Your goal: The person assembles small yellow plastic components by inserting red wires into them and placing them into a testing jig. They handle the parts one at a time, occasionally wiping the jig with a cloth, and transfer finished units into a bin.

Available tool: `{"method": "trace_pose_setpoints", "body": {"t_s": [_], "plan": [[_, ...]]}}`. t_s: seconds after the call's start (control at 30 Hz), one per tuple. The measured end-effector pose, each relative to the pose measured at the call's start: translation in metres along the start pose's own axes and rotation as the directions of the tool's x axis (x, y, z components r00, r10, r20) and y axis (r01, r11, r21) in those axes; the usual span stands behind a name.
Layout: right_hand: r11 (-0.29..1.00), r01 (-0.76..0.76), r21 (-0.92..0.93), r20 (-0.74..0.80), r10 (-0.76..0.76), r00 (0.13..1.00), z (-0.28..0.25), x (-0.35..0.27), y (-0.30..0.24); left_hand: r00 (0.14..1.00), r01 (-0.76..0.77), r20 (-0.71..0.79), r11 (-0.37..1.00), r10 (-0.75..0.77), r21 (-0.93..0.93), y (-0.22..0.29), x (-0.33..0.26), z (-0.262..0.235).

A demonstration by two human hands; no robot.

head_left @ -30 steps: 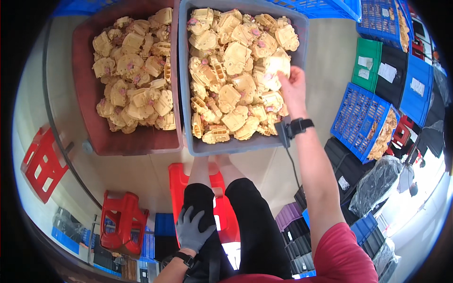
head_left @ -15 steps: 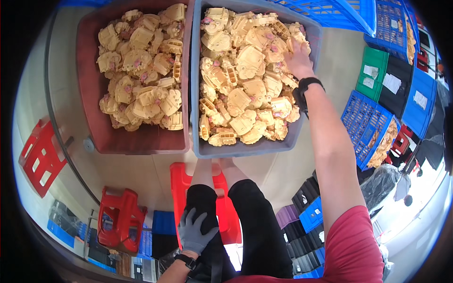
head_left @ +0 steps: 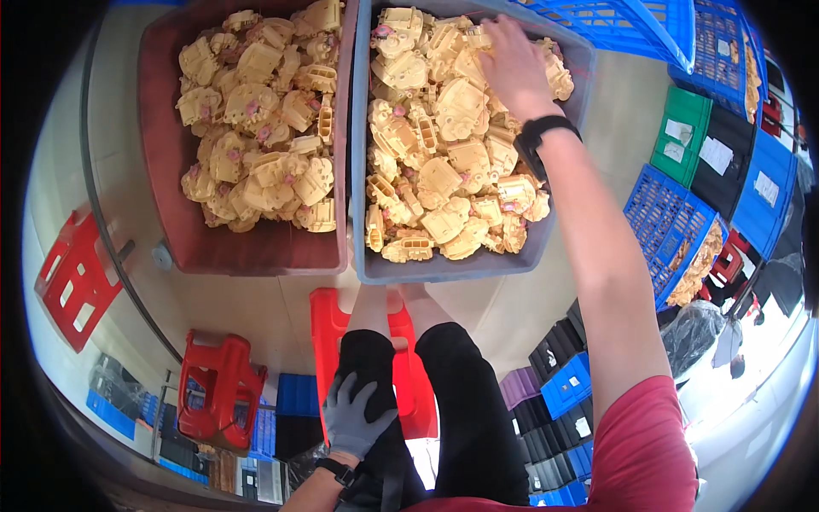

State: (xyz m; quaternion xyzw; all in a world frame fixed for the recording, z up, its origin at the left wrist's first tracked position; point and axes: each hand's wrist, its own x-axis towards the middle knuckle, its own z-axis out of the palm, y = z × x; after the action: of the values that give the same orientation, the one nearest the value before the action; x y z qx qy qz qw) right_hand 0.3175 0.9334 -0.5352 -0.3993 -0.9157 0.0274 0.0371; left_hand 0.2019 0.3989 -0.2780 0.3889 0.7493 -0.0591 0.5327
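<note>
My right hand (head_left: 518, 72), bare and with a black band at the wrist, reaches over the far side of a grey-blue bin (head_left: 444, 271). Its fingers stretch forward onto the cream-yellow moulded plastic parts (head_left: 461, 108) heaped there, and nothing shows gripped in them. The fingertips partly blend into the heap. In a grey glove, my left hand (head_left: 354, 418) lies on my left knee with its fingers spread, holding nothing. Some of the parts carry small pink patches.
A dark red bin (head_left: 247, 260) of similar parts stands against the grey-blue one on the left. Blue crates (head_left: 670, 226) line the right, with a green crate (head_left: 681, 136) among them. Red stools (head_left: 222, 388) stand at lower left, and one (head_left: 414, 375) is under me.
My right hand has moved left and farther away across the heap. The left hand stays on the knee. The view has shifted slightly.
</note>
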Motion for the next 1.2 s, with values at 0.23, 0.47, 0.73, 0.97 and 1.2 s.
{"method": "trace_pose_setpoints", "body": {"t_s": [0.23,0.47,0.73,0.97,1.2], "plan": [[0.995,-0.097,-0.040,0.327,0.104,0.939,0.005,-0.033,-0.019,1.000,0.022,-0.004,0.999,-0.022,-0.031,0.001,-0.004,0.001],[0.987,-0.139,-0.080,0.365,0.159,0.917,0.001,-0.002,-0.018,1.000,-0.001,-0.018,1.000,0.000,-0.031,0.001,-0.004,0.007],[0.987,-0.146,0.073,0.371,0.109,0.922,-0.033,-0.070,-0.054,0.999,0.005,-0.043,0.999,-0.006,-0.042,-0.003,-0.007,0.017],[0.986,-0.137,0.098,0.272,0.106,0.956,0.006,-0.119,-0.087,0.999,-0.011,-0.047,1.000,0.009,-0.026,0.000,-0.008,0.017],[0.995,-0.101,-0.003,0.282,0.098,0.954,-0.015,-0.103,-0.101,0.999,-0.024,-0.047,1.000,0.024,-0.008,-0.002,-0.008,0.021]]}}
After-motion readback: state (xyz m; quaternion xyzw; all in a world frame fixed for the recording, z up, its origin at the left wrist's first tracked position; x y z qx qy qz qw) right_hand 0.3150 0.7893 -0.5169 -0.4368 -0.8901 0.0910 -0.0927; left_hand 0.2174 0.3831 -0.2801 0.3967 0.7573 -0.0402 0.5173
